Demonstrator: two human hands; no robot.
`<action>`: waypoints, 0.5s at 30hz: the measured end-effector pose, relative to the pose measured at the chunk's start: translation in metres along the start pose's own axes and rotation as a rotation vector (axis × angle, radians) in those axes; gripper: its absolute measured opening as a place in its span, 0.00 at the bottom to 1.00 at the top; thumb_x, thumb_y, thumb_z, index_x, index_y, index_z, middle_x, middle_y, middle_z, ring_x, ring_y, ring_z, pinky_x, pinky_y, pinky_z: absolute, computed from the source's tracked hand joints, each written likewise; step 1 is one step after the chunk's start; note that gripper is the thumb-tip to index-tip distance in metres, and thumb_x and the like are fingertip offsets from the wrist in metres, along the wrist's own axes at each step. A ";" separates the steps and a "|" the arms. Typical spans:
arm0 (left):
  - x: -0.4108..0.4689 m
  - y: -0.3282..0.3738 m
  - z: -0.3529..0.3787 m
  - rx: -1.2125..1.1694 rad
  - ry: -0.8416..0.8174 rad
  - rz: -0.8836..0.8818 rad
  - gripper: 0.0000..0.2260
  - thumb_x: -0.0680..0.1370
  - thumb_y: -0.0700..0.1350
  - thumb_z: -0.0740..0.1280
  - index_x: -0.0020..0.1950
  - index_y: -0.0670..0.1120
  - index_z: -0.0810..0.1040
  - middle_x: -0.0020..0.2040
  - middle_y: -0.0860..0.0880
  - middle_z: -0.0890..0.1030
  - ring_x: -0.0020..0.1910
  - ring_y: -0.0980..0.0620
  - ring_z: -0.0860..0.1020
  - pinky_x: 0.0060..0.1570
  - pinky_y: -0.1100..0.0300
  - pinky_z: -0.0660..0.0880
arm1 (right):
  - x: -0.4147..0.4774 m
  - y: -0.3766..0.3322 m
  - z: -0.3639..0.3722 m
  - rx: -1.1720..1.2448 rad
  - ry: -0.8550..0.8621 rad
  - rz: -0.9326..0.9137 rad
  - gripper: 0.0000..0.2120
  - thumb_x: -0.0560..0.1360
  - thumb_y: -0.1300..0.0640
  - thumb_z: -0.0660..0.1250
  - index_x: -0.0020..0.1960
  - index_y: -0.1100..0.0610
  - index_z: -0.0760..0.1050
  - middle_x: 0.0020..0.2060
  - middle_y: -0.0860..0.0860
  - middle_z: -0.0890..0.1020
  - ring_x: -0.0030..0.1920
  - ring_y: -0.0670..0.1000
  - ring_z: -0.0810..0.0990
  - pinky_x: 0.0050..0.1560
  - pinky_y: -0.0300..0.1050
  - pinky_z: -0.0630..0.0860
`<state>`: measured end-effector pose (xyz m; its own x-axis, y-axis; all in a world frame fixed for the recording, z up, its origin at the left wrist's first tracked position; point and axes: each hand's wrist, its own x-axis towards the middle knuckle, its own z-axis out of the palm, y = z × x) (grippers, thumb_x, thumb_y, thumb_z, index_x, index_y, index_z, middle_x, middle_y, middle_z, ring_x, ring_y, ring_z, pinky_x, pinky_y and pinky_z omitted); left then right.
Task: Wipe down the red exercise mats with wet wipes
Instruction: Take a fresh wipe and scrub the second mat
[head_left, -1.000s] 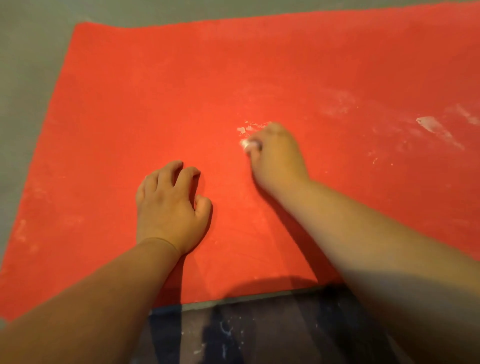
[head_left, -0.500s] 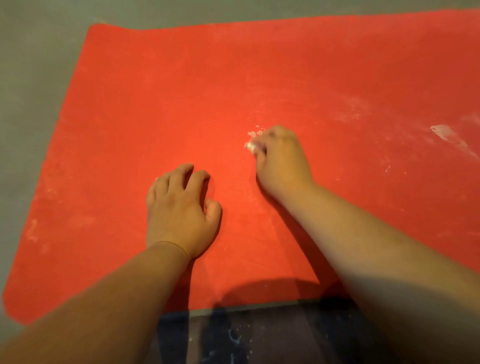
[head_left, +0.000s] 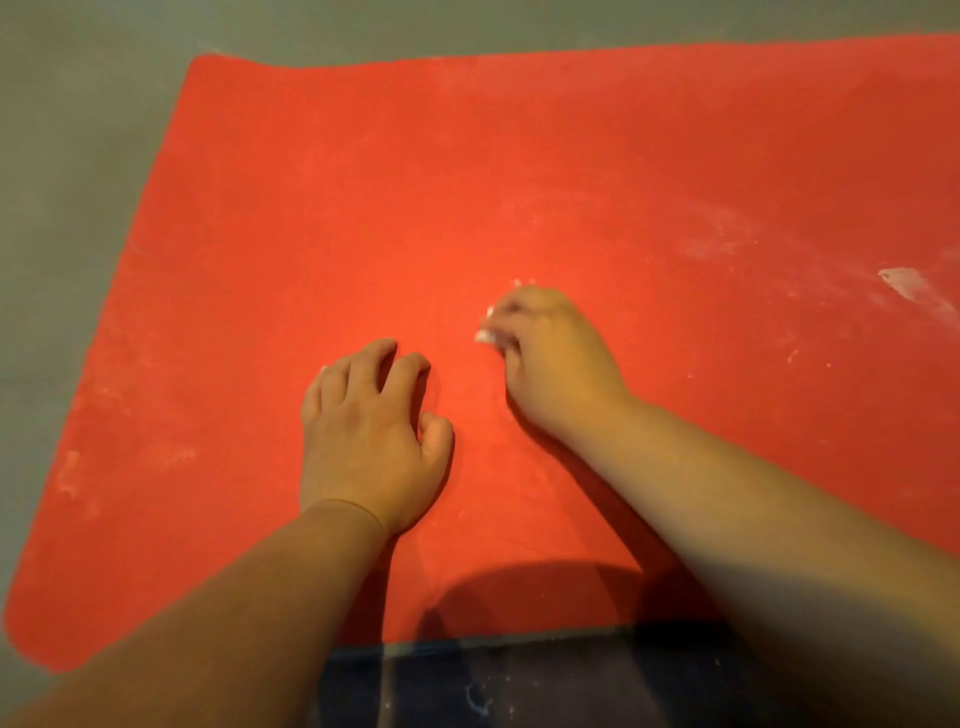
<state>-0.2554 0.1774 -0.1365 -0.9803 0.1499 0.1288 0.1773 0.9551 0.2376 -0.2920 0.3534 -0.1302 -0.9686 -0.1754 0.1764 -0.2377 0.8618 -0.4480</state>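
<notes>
Floor (head_left: 62, 156), grey, bearing a red mat (head_left: 571, 182) that fills most of the view. Left hand (head_left: 363, 431) rests palm down on the mat near its front edge, fingers loosely bent, holding nothing. Right hand (head_left: 550, 358), just beside it, pinches a small white wipe (head_left: 485, 335) against the mat. White smear (head_left: 904, 280) lies well apart at the right, with fainter pale marks around it

No writing, label or number can be read. The red mat (head_left: 519, 182) (pale smears (head_left: 906, 283) only) carries no print.
</notes>
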 end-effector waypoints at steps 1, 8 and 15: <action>0.000 0.000 0.000 0.003 -0.004 0.002 0.23 0.68 0.53 0.56 0.60 0.49 0.77 0.64 0.45 0.74 0.61 0.40 0.71 0.64 0.43 0.65 | -0.017 -0.002 -0.005 0.039 -0.035 -0.053 0.09 0.74 0.62 0.64 0.49 0.59 0.83 0.49 0.54 0.81 0.52 0.56 0.77 0.56 0.44 0.68; -0.001 0.000 -0.001 0.000 -0.018 -0.006 0.24 0.69 0.54 0.55 0.60 0.49 0.76 0.65 0.46 0.73 0.62 0.41 0.69 0.65 0.43 0.64 | 0.077 0.044 -0.021 -0.163 0.027 0.259 0.11 0.76 0.59 0.63 0.57 0.57 0.80 0.55 0.57 0.81 0.56 0.58 0.77 0.55 0.48 0.73; 0.000 0.001 -0.001 0.002 -0.021 -0.010 0.23 0.68 0.53 0.55 0.60 0.49 0.76 0.65 0.46 0.73 0.62 0.41 0.69 0.66 0.43 0.64 | -0.011 0.016 -0.015 -0.085 -0.005 -0.059 0.10 0.76 0.59 0.63 0.52 0.57 0.81 0.49 0.54 0.79 0.52 0.58 0.75 0.55 0.50 0.70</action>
<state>-0.2548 0.1786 -0.1354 -0.9836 0.1460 0.1059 0.1675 0.9570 0.2368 -0.2842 0.3766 -0.1263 -0.9534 -0.2295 0.1961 -0.2877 0.8872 -0.3607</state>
